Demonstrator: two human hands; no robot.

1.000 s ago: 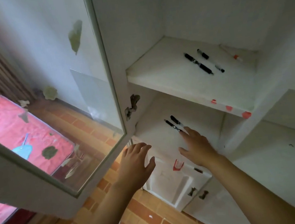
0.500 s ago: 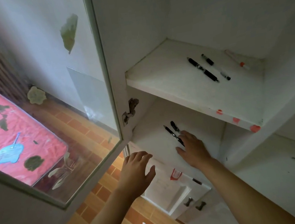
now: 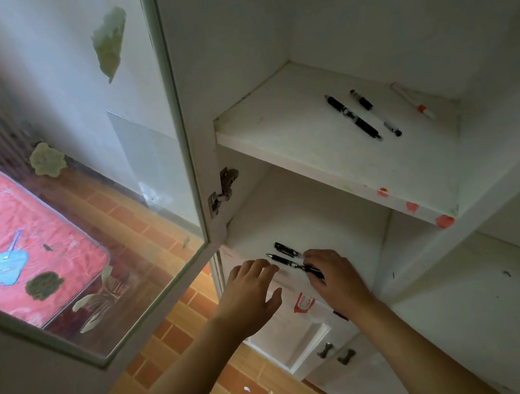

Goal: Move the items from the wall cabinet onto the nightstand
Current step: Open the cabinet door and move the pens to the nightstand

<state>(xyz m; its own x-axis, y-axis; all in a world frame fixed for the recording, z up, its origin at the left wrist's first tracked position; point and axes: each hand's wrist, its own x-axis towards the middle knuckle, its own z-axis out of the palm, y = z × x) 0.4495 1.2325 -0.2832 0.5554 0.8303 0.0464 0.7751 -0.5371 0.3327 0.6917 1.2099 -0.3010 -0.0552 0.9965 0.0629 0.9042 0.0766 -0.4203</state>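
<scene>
The white wall cabinet stands open with two shelves. On the lower shelf point(image 3: 328, 220) lie two black pens. My right hand point(image 3: 337, 278) pinches the nearer black pen point(image 3: 282, 259) at its right end. The second black pen point(image 3: 285, 248) lies just behind it, partly under my fingers. My left hand point(image 3: 249, 293) hovers at the shelf's front edge, fingers straight, holding nothing. On the upper shelf point(image 3: 274, 121) rest two more black pens point(image 3: 352, 117) point(image 3: 373, 110) and a white pen with an orange band point(image 3: 412, 102).
The glass cabinet door point(image 3: 86, 204) swings out to the left, its hinge point(image 3: 222, 188) beside the lower shelf. Below are white cupboard doors with metal handles point(image 3: 325, 349). A red mattress point(image 3: 7, 239) and an orange tiled floor point(image 3: 171, 336) show below left.
My right hand has closed its fingers on the nearer black pen on the lower shelf. My left hand rose toward the shelf's front edge.
</scene>
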